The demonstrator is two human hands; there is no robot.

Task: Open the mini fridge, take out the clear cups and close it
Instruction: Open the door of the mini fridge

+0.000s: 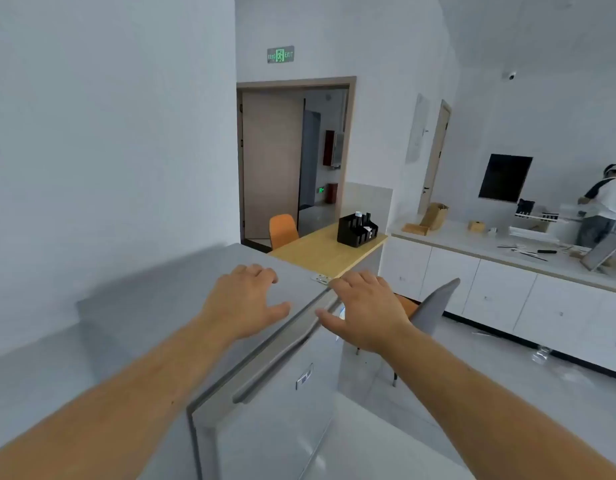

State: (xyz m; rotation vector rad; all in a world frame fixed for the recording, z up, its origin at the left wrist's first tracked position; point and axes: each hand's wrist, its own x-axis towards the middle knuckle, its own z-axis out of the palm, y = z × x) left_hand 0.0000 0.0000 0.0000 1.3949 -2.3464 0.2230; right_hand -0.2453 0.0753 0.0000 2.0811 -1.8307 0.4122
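Note:
A grey mini fridge stands against the white wall below me. Its door faces right and looks closed, with a long recessed handle along its upper edge. My left hand hovers over the fridge top near its front edge, fingers spread and holding nothing. My right hand hangs just past the door's upper corner, fingers apart and also holding nothing. No clear cups are in view.
A wooden table with a black organiser stands behind the fridge, an orange chair beyond it. A grey chair back is close to my right hand. White cabinets and a person are at the right.

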